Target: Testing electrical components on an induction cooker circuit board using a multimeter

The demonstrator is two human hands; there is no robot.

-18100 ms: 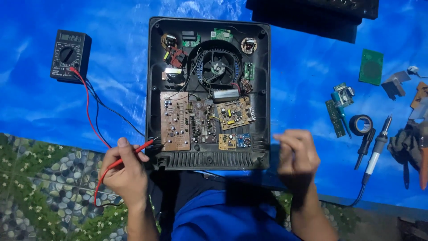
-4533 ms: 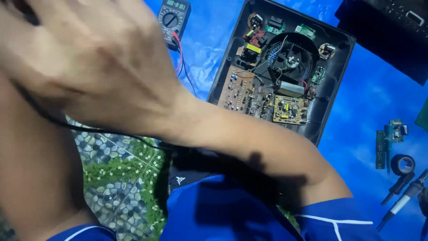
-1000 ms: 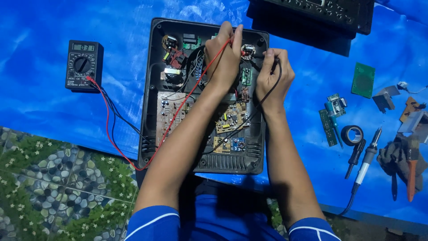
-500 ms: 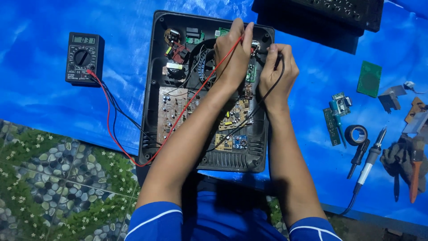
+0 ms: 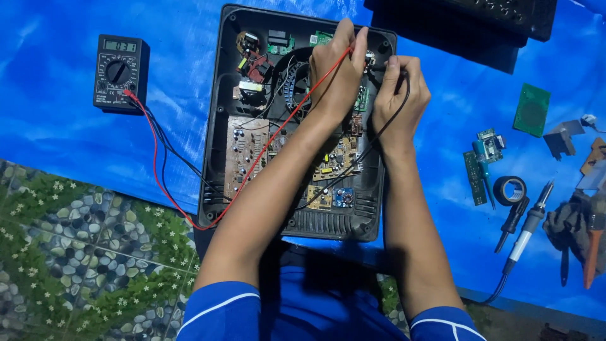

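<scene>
Probing step in hand. Your left hand [image 5: 338,72] pinches red probe lead [image 5: 278,136], right hand [image 5: 398,95] pinches black probe lead [image 5: 379,136], both at far right corner of opened black casing [image 5: 218,126]. Next: hold tips steady, glance left to multimeter [image 5: 120,72].

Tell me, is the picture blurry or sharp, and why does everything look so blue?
Head view: sharp, no motion blur; the left hand and right hand look crisp over the open black plastic casing. The crinkled blue plastic sheet shows pale glare patches and tints the scene bluish. Shadows are soft, darkest below the casing near the blue shirt.
</scene>
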